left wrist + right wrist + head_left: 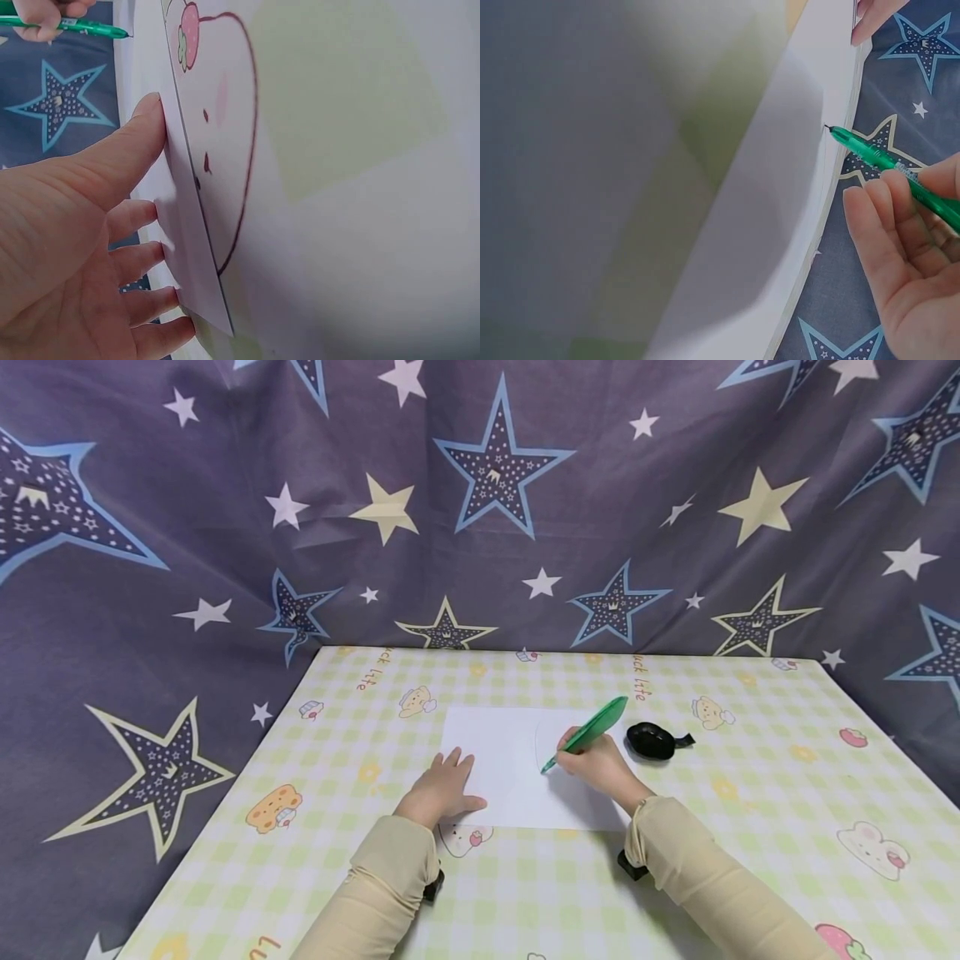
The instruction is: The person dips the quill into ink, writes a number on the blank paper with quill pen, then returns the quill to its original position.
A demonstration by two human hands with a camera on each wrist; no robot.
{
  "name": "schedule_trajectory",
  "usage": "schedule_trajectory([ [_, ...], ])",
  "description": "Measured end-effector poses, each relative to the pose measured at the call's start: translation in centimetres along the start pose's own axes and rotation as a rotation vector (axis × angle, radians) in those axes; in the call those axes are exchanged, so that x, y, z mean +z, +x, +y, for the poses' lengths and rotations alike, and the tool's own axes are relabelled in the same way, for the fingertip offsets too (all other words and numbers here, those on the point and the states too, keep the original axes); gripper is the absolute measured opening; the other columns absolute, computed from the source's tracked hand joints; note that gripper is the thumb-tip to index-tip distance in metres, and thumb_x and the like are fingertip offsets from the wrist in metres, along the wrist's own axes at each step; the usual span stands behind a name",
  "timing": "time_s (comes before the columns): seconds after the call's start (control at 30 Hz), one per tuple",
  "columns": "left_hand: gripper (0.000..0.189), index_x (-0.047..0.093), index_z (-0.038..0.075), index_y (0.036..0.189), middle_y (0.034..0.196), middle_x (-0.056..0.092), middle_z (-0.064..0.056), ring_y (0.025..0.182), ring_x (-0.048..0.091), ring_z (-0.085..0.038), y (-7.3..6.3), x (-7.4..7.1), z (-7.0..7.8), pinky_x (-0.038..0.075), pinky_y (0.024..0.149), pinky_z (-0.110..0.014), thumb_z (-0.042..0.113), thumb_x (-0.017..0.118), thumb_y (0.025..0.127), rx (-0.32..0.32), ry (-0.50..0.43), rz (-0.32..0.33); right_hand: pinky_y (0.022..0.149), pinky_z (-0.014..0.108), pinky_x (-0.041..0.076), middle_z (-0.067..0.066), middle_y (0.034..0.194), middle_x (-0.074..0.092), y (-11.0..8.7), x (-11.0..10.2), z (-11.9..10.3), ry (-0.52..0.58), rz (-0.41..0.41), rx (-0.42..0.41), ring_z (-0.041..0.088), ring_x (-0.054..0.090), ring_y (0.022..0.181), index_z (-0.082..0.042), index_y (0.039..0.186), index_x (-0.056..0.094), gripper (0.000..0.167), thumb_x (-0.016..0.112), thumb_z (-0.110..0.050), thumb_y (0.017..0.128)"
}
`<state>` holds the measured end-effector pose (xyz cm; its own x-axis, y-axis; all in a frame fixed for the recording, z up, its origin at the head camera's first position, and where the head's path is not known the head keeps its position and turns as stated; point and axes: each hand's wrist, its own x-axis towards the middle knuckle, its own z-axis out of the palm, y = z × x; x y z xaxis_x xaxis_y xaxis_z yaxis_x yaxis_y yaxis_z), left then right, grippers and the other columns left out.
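Note:
A white sheet of paper (495, 768) lies on the checked tablecloth. My right hand (596, 766) pinches a green pen (596, 727) whose top end is shaped like a feather or leaf. The pen's tip touches the paper near its middle, at the lower end of a thin curved line. In the right wrist view the dark point of the pen (862, 148) meets the sheet. My left hand (446, 789) rests on the paper's left edge with its fingers spread. Seen from the left wrist, the thumb and fingertips of the left hand (82, 247) press on the sheet (176, 247).
Right of the paper sits a glossy black rounded object (651, 741) with a short tab. The tablecloth (337, 860) carries cartoon prints. A dark star-patterned curtain (480, 568) hangs behind the table. Small black devices (632, 866) show under both sleeves.

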<state>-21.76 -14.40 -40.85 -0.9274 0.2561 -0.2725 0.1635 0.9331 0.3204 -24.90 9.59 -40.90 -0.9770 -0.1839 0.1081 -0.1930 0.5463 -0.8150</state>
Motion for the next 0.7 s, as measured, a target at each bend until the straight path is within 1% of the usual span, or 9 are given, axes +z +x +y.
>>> schedule_trajectory([
  [0.33, 0.074, 0.031, 0.001, 0.142, 0.148, 0.02, -0.021, 0.133, 0.015, -0.042, 0.05, 0.0, 0.09, 0.02, 0.108, -0.048, 0.038, 0.062, 0.087, 0.003, 0.019, -0.001, 0.049, 0.027, 0.04, -0.001, 0.058, 0.057, -0.36, -0.36, 0.12, -0.02, -0.018, 0.001, 0.014, 0.048, 0.052, -0.007, 0.074, 0.059, 0.004, 0.06, -0.006, 0.077],
  [0.47, 0.074, 0.031, 0.001, 0.142, 0.148, 0.021, -0.021, 0.133, 0.015, -0.042, 0.06, 0.08, 0.07, 0.02, 0.108, -0.048, 0.039, 0.062, 0.086, 0.007, 0.021, -0.002, 0.049, 0.026, 0.039, 0.0, 0.058, 0.057, -0.6, -0.55, 0.13, -0.024, -0.023, 0.016, 0.013, 0.046, 0.052, -0.007, 0.074, 0.059, 0.004, 0.06, -0.007, 0.078],
  [0.7, 0.074, 0.032, 0.0, 0.142, 0.147, 0.021, -0.022, 0.133, 0.016, -0.043, 0.2, 0.13, -0.04, 0.02, 0.107, -0.048, 0.038, 0.062, 0.086, 0.01, 0.024, 0.004, 0.051, 0.027, 0.04, 0.0, 0.059, 0.057, -0.92, -0.7, 0.18, -0.024, -0.025, 0.009, 0.014, 0.047, 0.053, -0.007, 0.075, 0.059, 0.004, 0.06, -0.005, 0.078],
])
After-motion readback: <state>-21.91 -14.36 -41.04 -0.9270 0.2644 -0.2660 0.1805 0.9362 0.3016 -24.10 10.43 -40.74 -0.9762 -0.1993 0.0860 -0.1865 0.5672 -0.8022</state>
